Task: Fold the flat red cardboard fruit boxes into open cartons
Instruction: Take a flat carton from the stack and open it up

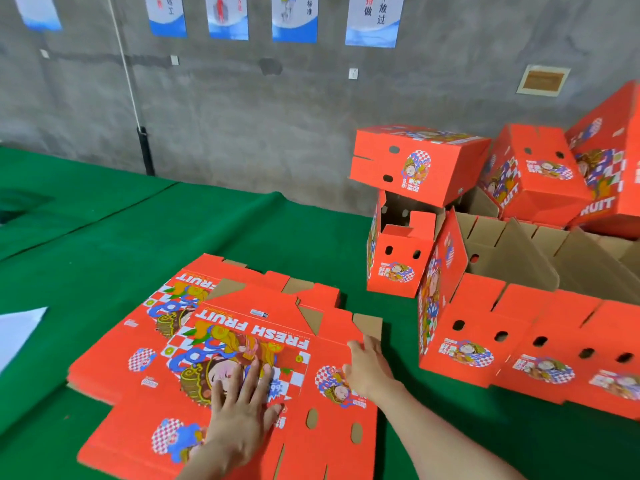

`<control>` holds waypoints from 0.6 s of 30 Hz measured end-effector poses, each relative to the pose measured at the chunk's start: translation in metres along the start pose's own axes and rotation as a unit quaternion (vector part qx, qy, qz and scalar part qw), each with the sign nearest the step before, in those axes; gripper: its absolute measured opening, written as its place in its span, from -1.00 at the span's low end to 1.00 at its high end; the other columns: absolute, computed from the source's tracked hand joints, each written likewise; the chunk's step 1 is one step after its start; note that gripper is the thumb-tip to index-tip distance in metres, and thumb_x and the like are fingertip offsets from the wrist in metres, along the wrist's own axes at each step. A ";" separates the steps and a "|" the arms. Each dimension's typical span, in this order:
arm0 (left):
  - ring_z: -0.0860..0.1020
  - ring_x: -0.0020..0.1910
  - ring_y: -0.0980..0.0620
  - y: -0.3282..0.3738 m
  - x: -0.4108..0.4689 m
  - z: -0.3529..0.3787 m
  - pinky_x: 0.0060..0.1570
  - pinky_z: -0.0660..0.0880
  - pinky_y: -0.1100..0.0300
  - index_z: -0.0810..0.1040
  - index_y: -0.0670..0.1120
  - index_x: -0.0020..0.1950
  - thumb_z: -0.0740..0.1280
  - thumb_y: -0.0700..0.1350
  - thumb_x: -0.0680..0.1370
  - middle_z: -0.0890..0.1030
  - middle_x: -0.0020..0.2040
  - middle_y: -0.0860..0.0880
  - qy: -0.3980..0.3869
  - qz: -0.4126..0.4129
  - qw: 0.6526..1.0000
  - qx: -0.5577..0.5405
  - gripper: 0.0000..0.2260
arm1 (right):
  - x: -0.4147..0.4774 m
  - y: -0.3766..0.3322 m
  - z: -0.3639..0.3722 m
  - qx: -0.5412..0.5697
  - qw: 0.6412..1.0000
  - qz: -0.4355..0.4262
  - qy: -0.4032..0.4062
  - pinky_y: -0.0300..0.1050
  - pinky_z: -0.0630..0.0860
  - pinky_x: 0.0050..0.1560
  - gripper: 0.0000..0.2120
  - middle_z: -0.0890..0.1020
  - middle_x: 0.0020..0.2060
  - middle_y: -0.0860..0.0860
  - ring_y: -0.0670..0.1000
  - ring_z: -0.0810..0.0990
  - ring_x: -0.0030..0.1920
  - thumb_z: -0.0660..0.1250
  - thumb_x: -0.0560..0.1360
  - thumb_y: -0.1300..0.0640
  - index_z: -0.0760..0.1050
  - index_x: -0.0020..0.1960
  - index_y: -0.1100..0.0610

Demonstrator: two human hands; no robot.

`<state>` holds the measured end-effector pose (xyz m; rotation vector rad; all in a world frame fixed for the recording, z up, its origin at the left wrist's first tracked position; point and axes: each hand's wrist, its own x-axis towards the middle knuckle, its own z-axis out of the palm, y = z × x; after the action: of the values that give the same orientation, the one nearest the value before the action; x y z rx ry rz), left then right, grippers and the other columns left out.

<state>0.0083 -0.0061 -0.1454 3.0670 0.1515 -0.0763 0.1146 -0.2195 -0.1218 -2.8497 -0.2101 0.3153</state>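
Top flat (270, 303) lies on the stack, on the green surface (104, 237). Left hand (239, 410) is spread flat on its printed middle, no grip. Right hand (367, 368) is nearer the flat's right edge, fingers straight, nothing pinched. Likely lift starts at that edge.

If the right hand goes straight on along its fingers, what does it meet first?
Probably the brown flap of the top flat box, just ahead of the right hand; depth unclear.
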 end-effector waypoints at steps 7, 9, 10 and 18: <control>-0.21 0.53 0.13 -0.004 -0.017 0.011 0.46 -0.15 -0.08 -0.16 0.08 0.56 -0.25 0.29 0.59 -0.13 0.57 0.13 0.075 0.069 0.990 -0.102 -0.42 | -0.021 0.000 0.012 0.265 0.949 0.163 0.042 -0.07 0.45 0.25 -0.33 0.40 0.31 0.19 0.15 0.49 0.27 0.38 0.50 0.19 0.15 0.51 0.03; -0.26 0.51 0.18 -0.004 -0.019 0.009 0.29 0.24 -0.25 -0.18 0.10 0.56 -0.26 0.32 0.56 -0.24 0.55 0.18 0.122 0.071 0.984 -0.112 -0.39 | -0.024 -0.004 0.001 0.330 0.920 0.177 0.119 -0.07 0.46 0.22 -0.27 0.48 0.23 0.18 0.15 0.53 0.21 0.41 0.45 0.25 0.13 0.51 0.06; -0.28 0.50 0.21 -0.004 -0.020 0.005 0.17 0.35 -0.28 -0.18 0.12 0.55 -0.27 0.35 0.54 -0.25 0.54 0.20 0.117 0.063 0.984 -0.120 -0.37 | -0.025 -0.006 -0.007 0.361 0.904 0.177 0.144 -0.07 0.44 0.24 -0.24 0.48 0.25 0.18 0.15 0.52 0.24 0.42 0.43 0.26 0.12 0.51 0.11; 0.00 0.55 -0.07 0.021 -0.020 -0.062 0.42 -0.02 -0.19 0.21 -0.09 0.52 -0.38 0.57 0.27 0.06 0.56 -0.06 0.177 -0.002 0.949 -0.259 0.08 | -0.051 -0.017 -0.101 0.558 0.811 0.001 0.174 -0.10 0.51 -0.03 -0.86 0.65 -0.08 0.11 0.05 0.59 -0.06 0.33 0.49 0.36 0.55 -0.06 0.14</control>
<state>-0.0064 -0.0240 -0.0807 2.5236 0.1634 0.4444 0.0865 -0.2366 -0.0117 -1.6721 0.0594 -0.0953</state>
